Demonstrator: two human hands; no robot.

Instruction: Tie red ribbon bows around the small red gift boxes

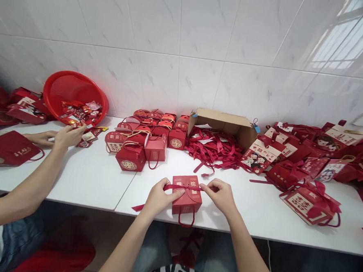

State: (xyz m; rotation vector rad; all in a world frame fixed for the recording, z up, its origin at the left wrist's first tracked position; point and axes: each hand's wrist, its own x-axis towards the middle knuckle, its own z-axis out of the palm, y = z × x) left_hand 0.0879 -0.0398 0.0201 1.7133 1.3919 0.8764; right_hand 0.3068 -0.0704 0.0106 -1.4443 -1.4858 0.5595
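A red gift box (187, 203) with a cord handle hanging off its front stands near the table edge before me. A dark red ribbon (190, 188) lies across its top, crossed or knotted at the middle. My left hand (162, 198) pinches the ribbon at the box's left side, its thumb resting on the lid. At the right side, my right hand (219, 194) pinches the other stretch of ribbon between thumb and fingers. A loose ribbon end (137, 207) sticks out on the table left of my left wrist.
Several finished-looking red boxes (131, 156) stand behind to the left. A cardboard carton (225, 118) spills red ribbons (211, 146). More bowed boxes (312, 203) pile up at right. On the left, a co-worker's hand (69, 136) reaches by a red basket (76, 89) of sweets.
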